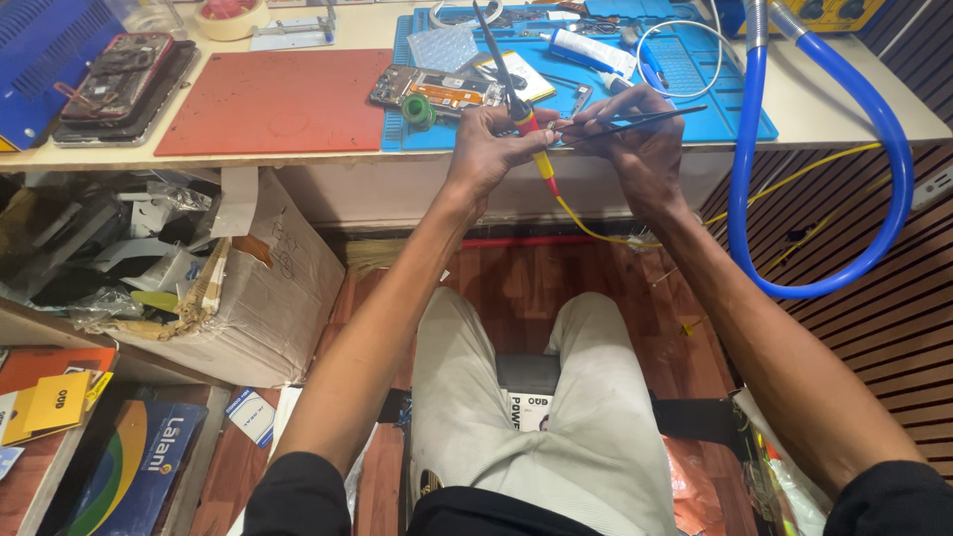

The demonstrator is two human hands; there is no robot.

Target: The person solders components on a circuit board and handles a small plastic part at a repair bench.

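Down near the camera, two knees in soft grey trousers (536,397) sit over a brown wooden floor (516,278). Just above them, at the bench edge, the left hand (491,149) curls tight around a soldering iron (526,124) with a red and yellow grip and a thin dark tip. The right hand (640,139) pinches slim black tweezers (635,121) between thumb and fingers. Both tools meet between the hands, so some tiny fixing looks under way; steady hands seem needed next. Farther off, an opened phone (437,91) lies on a blue rubbery mat (695,79), beside a flat red mat (278,99).
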